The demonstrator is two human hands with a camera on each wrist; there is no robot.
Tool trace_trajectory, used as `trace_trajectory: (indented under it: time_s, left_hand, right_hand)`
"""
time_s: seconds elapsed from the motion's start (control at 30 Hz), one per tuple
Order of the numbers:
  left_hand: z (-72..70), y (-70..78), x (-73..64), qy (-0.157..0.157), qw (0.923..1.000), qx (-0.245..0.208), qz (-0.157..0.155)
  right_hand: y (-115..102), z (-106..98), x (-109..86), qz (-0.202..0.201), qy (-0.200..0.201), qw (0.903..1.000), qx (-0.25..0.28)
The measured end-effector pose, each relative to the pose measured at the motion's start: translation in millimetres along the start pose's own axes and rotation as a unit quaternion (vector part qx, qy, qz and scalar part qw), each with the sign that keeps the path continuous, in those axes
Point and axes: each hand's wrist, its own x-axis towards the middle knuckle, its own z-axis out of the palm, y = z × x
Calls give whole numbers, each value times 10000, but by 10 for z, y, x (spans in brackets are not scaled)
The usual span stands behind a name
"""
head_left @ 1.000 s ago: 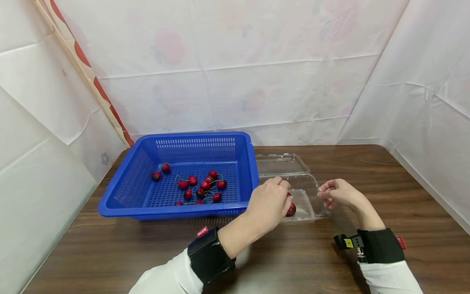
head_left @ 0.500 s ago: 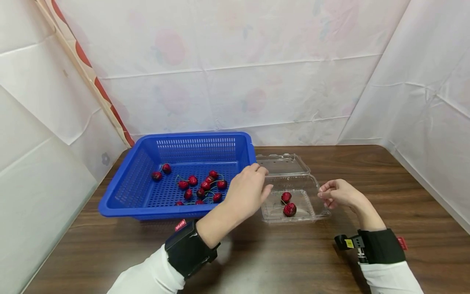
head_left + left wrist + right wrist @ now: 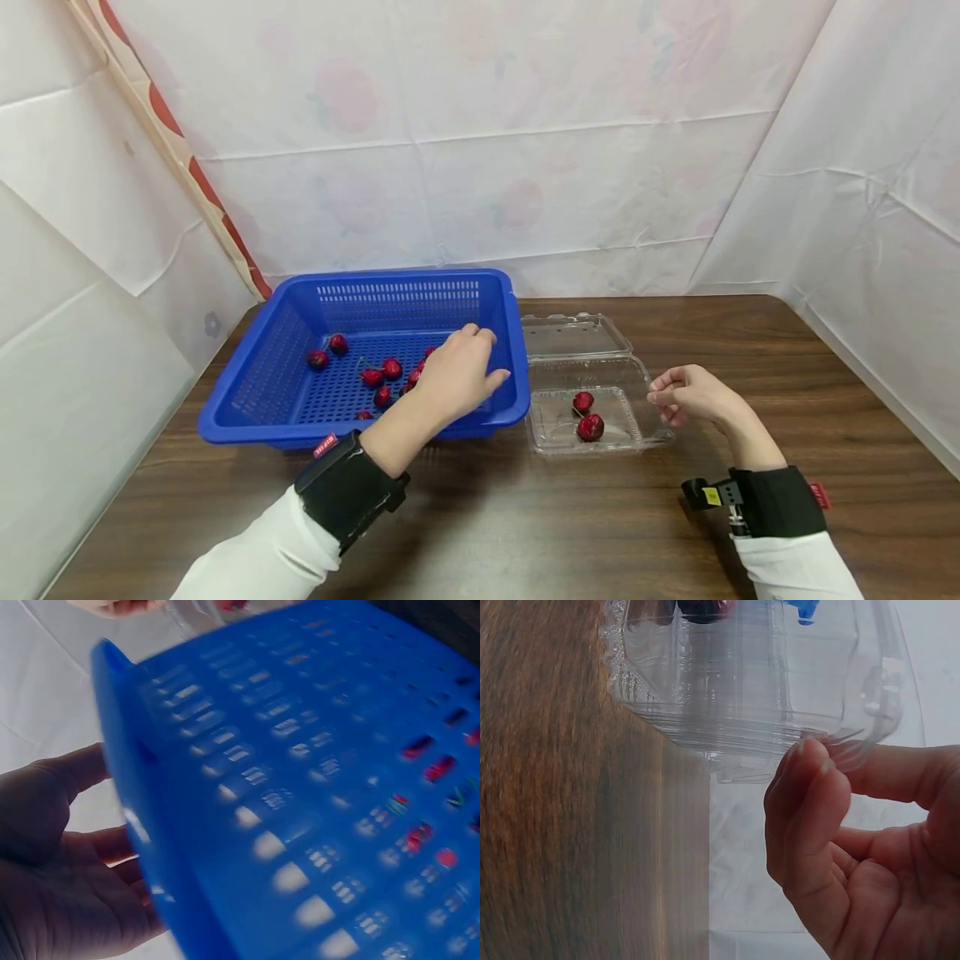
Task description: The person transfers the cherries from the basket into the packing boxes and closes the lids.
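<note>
My left hand (image 3: 459, 375) is over the right part of the blue plastic basket (image 3: 277, 436), thumb held out and nothing gripped. In the left wrist view its fingers are parted beside the basket's rim. Several dark red cherries (image 3: 371, 377), some with green stems, lie on the basket floor, and the hand hides part of them. With thumb and fingertips, my right hand (image 3: 693, 392) pinches the right rim of a clear plastic clamshell box (image 3: 626, 412). Two cherries (image 3: 591, 427) rest inside that box. The right wrist view shows the fingers (image 3: 817, 802) at the box's edge.
The clamshell's lid (image 3: 573, 336) lies folded open toward the back. The basket stands directly left of the box, on a dark wooden table (image 3: 540, 533). White sheeting (image 3: 465, 150) hangs behind and at both sides.
From over the clamshell, my left hand has moved left to above the basket, leaving the two cherries in the box in plain sight. The right hand has stayed at the box's rim.
</note>
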Motion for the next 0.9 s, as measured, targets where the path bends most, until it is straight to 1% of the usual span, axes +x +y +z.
trace_trajectory:
  time_s: [0.17, 0.37, 0.67, 0.9]
  left_hand:
    - [35, -124, 4, -250, 9995, 6, -173]
    - [84, -257, 5, -633, 9973, 130, -360]
    - [146, -414, 27, -1387, 9885, 246, -549]
    - [207, -482, 41, -1581, 9843, 301, -730]
  right_hand:
    - [-2, -1, 0, 4, -5, 10000, 33]
    - [0, 1, 2, 10, 8, 10000, 28]
    - [0, -1, 2, 19, 20, 10000, 43]
    - [-1, 0, 3, 27, 14, 10000, 47]
